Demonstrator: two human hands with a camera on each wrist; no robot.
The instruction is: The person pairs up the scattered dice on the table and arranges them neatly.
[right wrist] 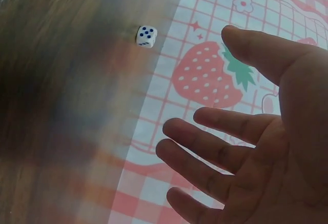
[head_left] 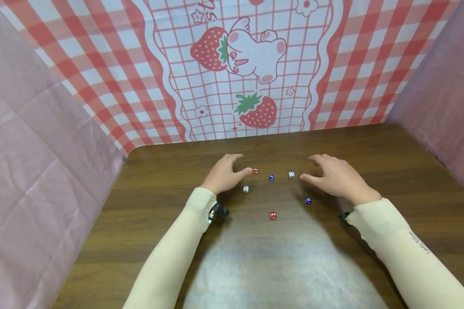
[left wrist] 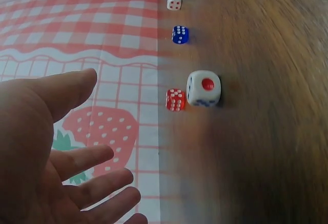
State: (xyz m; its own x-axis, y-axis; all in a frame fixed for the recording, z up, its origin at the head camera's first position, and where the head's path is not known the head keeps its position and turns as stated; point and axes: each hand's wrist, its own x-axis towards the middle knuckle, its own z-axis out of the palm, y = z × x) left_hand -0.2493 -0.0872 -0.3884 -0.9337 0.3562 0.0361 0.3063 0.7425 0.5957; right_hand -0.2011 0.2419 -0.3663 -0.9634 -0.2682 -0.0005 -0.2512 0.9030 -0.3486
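Several small dice lie spread on the brown table between my two hands. My left hand (head_left: 225,174) hovers at the left, fingers loosely extended, its thumb near a red die (head_left: 256,171); a white die (head_left: 245,189) lies just below that thumb. Over on the right, my right hand (head_left: 334,177) is spread, holding nothing, with its thumb near another white die (head_left: 291,175). A blue die (head_left: 271,177) lies between the hands. Below the right hand is a second blue die (head_left: 308,201), and nearer the front a second red die (head_left: 273,216). In both wrist views the palms hold nothing.
The wooden table (head_left: 147,206) ends at a red-and-white checked cloth (head_left: 139,77) with strawberry prints, hanging upright behind it. Pink cloth (head_left: 42,150) hangs at the left, and more pink cloth (head_left: 441,94) at the right. Dark wrist cameras sit under both sleeves.
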